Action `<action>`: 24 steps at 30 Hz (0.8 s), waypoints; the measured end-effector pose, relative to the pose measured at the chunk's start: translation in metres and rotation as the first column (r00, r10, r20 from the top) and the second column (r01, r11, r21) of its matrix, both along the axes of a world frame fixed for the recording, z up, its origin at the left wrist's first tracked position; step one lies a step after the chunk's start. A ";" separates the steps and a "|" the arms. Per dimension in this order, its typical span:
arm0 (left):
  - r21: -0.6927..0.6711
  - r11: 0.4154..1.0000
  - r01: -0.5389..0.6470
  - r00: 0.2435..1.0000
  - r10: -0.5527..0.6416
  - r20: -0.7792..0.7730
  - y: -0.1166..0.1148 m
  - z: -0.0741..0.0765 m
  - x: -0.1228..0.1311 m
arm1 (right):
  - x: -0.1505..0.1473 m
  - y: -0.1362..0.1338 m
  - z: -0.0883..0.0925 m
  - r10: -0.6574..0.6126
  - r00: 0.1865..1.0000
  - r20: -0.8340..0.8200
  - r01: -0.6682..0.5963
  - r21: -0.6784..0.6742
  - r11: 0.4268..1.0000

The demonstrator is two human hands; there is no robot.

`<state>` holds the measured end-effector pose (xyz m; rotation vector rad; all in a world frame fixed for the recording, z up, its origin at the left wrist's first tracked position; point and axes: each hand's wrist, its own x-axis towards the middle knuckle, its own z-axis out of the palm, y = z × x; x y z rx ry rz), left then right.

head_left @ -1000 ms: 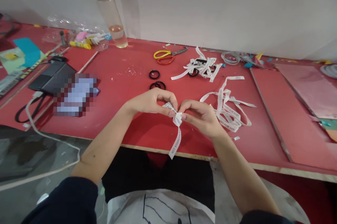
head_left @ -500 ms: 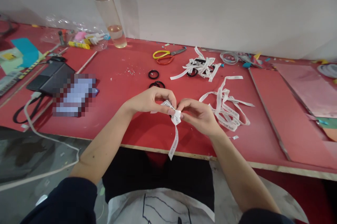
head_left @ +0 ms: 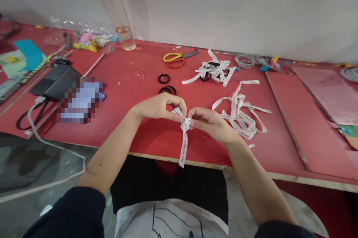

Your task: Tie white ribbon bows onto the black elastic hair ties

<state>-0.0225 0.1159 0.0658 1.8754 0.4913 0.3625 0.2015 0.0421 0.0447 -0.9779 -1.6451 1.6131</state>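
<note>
Both my hands meet over the near part of the red table (head_left: 134, 77), pinching a white printed ribbon (head_left: 183, 144). My left hand (head_left: 159, 106) is curled, its fingertips closed on the ribbon's folded upper part. My right hand (head_left: 213, 124) pinches the same fold from the right. The ribbon's loose tail hangs straight down past the table's front edge. Just beyond my left hand lie black rings (head_left: 167, 89).
A loose tangle of white ribbon (head_left: 240, 111) lies right of my hands, with another pile (head_left: 214, 70) further back. Yellow-and-red scissors (head_left: 176, 59), a clear bottle (head_left: 117, 10), a dark device (head_left: 56, 81) with cable, and craft scraps sit around.
My fingers have drawn the fold tighter, and the hanging tail has straightened and swung slightly left. Both hands stay in place.
</note>
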 end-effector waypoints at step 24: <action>-0.081 0.997 0.008 1.000 -0.007 0.008 -0.001 0.000 -0.001 | -0.005 0.000 -0.002 -0.069 0.987 0.142 0.044 0.171 0.984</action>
